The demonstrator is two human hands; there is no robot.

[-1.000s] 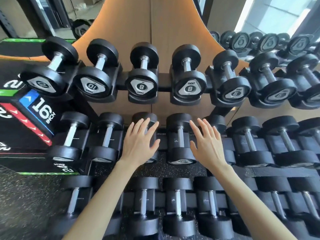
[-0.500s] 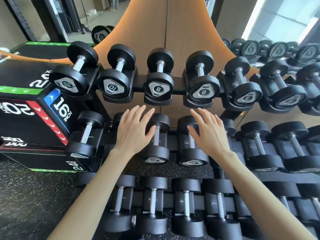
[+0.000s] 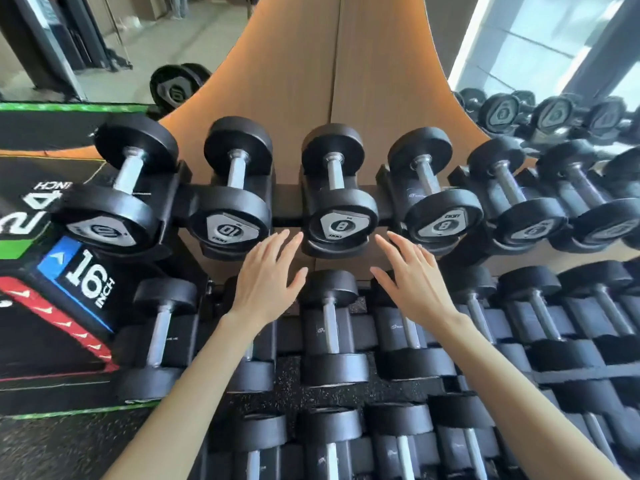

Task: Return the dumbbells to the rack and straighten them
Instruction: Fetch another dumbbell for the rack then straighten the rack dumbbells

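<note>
Both empty, fingers straight: left hand [image 3: 266, 282] and right hand [image 3: 412, 284] flank a top-row dumbbell [image 3: 341, 216] (marked 8).

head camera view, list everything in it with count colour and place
black rubber dumbbells with steel handles: many, three tiers; top plates read 10, 10, 8, 8 from left
black rack cradles: one per dumbbell
jump box: one, black with green, red, blue, white "16 INCH", left
tan wood panel: one, behind the rack
lone black dumbbell: one, upper left, behind the box
more black dumbbells: several, upper right
left hand: open, below the top tier
right hand: open, beside it
</note>
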